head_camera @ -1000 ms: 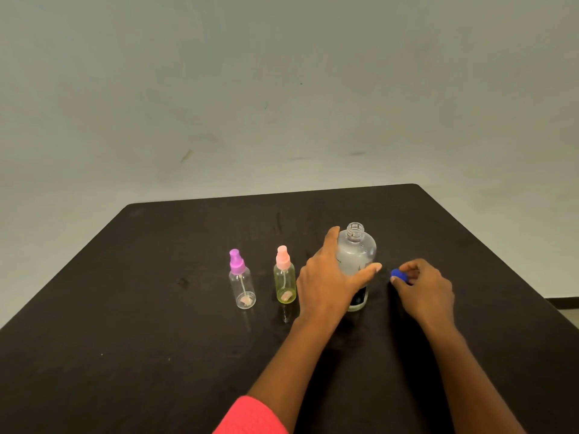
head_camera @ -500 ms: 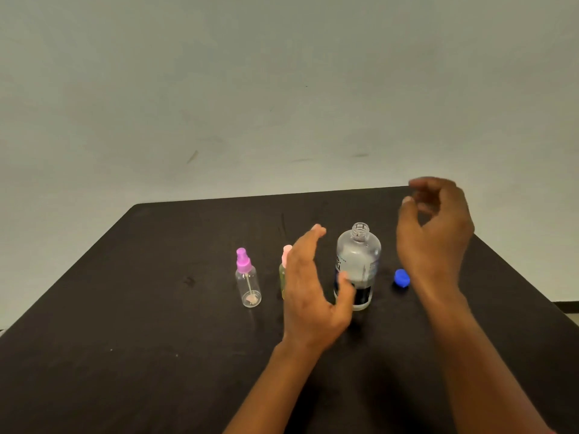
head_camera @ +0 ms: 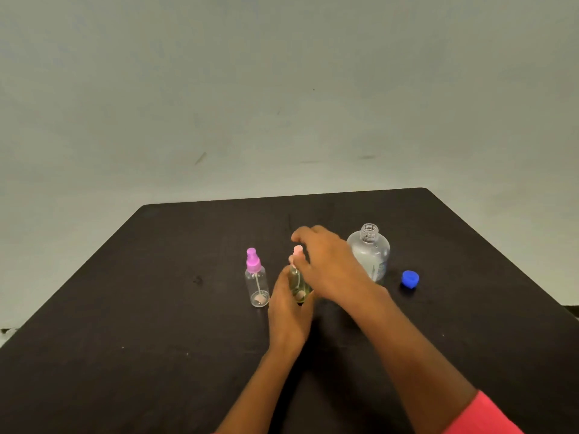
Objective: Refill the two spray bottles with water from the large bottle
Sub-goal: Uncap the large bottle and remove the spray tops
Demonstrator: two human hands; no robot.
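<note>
looks down on a dark table (head_camera: 141, 308), pale wall (head_camera: 282, 89) behind. shows four things in a loose row near the middle, left to right: a clear bottle (head_camera: 257, 285) with a purple spray top, a yellow bottle (head_camera: 297, 282) with a pink top (head_camera: 297, 252), a large bottle (head_camera: 372, 255), a blue cap (head_camera: 409, 279). bottles all upright.

grips the yellow bottle low down with the left hand (head_camera: 288, 314): thumb up its left side, fingers curled round its right side near the base. reaches in from the right with the right hand (head_camera: 329, 264), wrist and forearm crossing in front of the large bottle's lower left part. spreads the right fingers over and around the pink top, thumb tip just beside the neck below it; too blurred to tell whether pinching the top or only hovering at it.

has the large bottle just behind the right wrist, held by neither hand, its threaded neck open. has the blue cap lying on the table to the right of the large bottle, near but apart. has the clear bottle just left of the left hand, apart from it, thin tube visible inside. pink sleeve (head_camera: 482, 415) on the right arm.
</note>
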